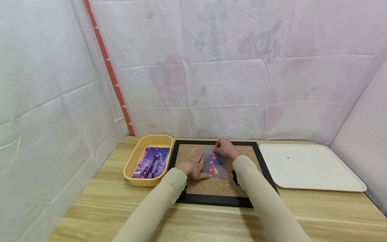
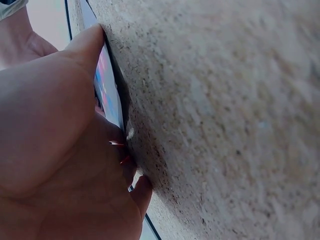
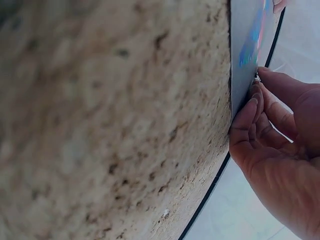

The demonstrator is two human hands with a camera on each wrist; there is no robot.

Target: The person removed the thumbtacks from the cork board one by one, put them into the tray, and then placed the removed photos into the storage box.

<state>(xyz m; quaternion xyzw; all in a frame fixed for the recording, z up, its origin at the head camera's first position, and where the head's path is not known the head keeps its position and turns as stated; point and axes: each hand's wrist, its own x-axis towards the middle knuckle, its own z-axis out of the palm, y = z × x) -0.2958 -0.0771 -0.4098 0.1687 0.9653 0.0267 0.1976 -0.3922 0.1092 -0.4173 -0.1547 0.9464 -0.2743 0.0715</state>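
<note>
A grey picture card (image 1: 220, 172) with a bright pink, yellow and blue design lies on a black-framed cork board (image 1: 208, 190). My left hand (image 1: 192, 168) rests on the card's left side, thumb and fingers spread and mostly straight. At the card's far edge, my right hand (image 1: 226, 148) pinches a small, shiny pin-like piece (image 3: 256, 79) between thumb and index finger, against the card. Most of that piece is hidden by the fingertips, so its exact kind is unclear. In the left wrist view, the card's near edge stands slightly off the cork.
Left of the board stands a yellow tray (image 1: 129, 169) holding a purple picture card (image 1: 154, 163) of a hooded figure. To the right, a white tray (image 1: 314, 171) carries one tiny dark item (image 1: 288, 157). Pale sheeting (image 1: 223, 84) closes off the back and sides.
</note>
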